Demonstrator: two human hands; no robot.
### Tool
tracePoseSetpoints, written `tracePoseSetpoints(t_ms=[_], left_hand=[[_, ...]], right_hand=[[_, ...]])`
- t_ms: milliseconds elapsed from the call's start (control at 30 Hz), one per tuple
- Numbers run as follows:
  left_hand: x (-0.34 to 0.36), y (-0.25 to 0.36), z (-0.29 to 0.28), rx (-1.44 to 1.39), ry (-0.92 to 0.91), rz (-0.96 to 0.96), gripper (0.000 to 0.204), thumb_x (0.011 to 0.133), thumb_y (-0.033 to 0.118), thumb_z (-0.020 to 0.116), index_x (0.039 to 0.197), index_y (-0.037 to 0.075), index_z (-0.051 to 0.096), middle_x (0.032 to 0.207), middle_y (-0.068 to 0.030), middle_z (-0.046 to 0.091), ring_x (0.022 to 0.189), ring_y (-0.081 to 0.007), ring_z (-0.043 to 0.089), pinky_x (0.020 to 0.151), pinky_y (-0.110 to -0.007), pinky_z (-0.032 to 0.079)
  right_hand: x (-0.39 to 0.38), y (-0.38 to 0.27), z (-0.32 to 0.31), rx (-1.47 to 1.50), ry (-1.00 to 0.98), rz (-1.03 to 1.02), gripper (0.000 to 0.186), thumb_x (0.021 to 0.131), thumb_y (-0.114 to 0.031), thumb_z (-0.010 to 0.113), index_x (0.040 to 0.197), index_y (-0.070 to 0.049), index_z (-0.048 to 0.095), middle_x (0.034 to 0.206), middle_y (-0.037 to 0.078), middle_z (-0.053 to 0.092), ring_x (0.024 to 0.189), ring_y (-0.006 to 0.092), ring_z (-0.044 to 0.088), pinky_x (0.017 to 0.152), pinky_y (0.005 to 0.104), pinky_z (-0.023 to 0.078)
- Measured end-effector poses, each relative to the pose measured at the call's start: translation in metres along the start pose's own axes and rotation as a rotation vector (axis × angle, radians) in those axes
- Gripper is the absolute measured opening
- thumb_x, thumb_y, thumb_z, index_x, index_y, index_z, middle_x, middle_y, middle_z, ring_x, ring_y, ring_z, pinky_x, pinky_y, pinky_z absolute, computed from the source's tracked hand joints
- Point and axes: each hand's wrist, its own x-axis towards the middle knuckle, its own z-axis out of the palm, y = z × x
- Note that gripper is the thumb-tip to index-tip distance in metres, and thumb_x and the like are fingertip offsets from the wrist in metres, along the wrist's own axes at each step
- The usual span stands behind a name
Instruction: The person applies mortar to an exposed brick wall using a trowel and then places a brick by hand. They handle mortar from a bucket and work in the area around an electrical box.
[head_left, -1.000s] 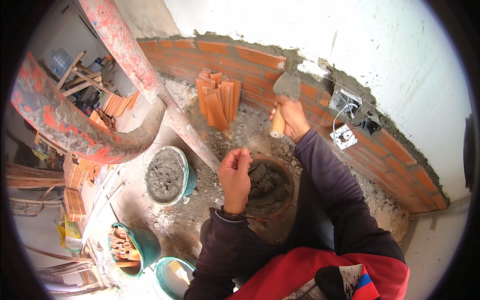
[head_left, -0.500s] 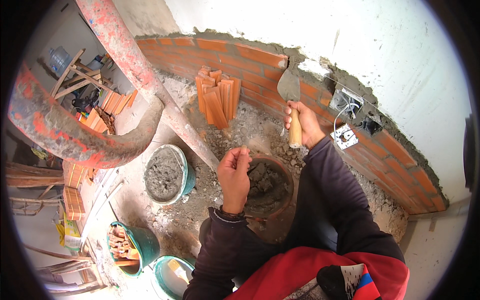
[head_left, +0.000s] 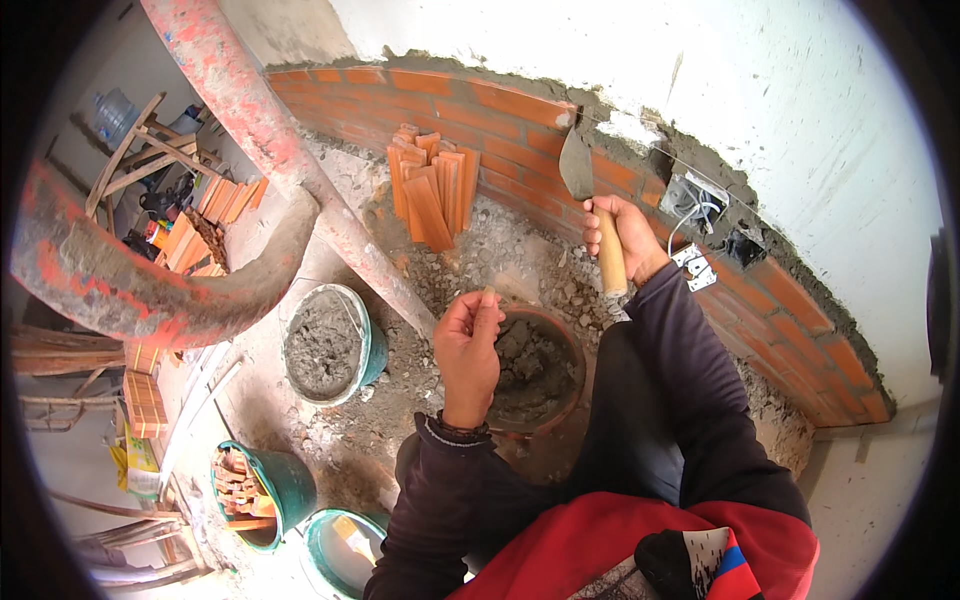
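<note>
My right hand [head_left: 628, 240] is wrapped round the wooden handle of a trowel [head_left: 611, 262]. The trowel's blade points up against the face of the low brick wall [head_left: 515, 150], near a gap at the end of its top course. Over the edge of a round tub of mortar [head_left: 540, 375] hovers my left hand [head_left: 468, 345], thumb and fingers pinched together. Whatever may be between those fingertips is too small to name. A taut string runs along the wall top, right of the blade.
Thin brick strips [head_left: 432, 190] stand stacked by the wall. A mortar bucket [head_left: 322, 345], a bucket of brick pieces [head_left: 265, 500] and a third bucket [head_left: 343, 555] sit to the left. A paint-spattered red pipe frame [head_left: 240, 110] crosses the upper left. An open electrical box [head_left: 697, 200] has loose wires.
My right hand has moved slightly right and down with the trowel, and its blade has turned more edge-on. My left hand has hardly moved.
</note>
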Motion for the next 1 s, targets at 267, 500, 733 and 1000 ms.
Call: tracePoseSetpoints(t_ms=[267,500,733,1000], left_hand=[[0.001,0.001,-0.002,0.006,0.010,-0.013,0.019,0.096,0.020,0.057,0.096,0.003,0.064,0.076,0.0027,0.058,0.068,-0.0036,0.048,0.063,-0.019,0.039],[0.003,-0.002,0.001,0.016,-0.016,-0.019,0.019,0.096,0.019,0.057,0.096,0.002,0.064,0.076,0.0025,0.058,0.068,-0.0039,0.048,0.063,-0.019,0.039],[0.004,0.000,0.006,-0.005,-0.029,-0.010,0.019,0.097,0.019,0.057,0.097,0.002,0.064,0.077,0.0026,0.058,0.069,-0.0037,0.048,0.063,-0.019,0.039],[0.009,-0.006,0.003,0.010,-0.039,-0.020,0.021,0.096,0.021,0.059,0.094,0.000,0.061,0.079,0.0014,0.058,0.073,-0.0035,0.049,0.066,-0.019,0.040]], right_hand=[[-0.007,-0.012,-0.035,0.027,-0.084,-0.020,0.015,0.094,-0.025,0.054,0.090,-0.011,0.050,0.067,-0.003,0.049,0.049,0.0090,0.045,0.042,0.0246,0.040],[-0.011,-0.032,-0.047,0.087,-0.150,0.029,0.018,0.095,-0.026,0.053,0.094,-0.008,0.055,0.070,-0.001,0.051,0.050,0.0095,0.047,0.040,0.0232,0.040],[-0.016,-0.026,-0.057,0.070,-0.221,0.047,0.024,0.097,-0.031,0.049,0.096,-0.008,0.056,0.069,-0.002,0.051,0.053,0.0108,0.047,0.048,0.0250,0.042],[-0.032,-0.042,-0.046,-0.331,0.031,0.061,0.019,0.094,-0.027,0.052,0.093,-0.009,0.055,0.068,-0.002,0.050,0.049,0.0105,0.047,0.041,0.0255,0.042]])
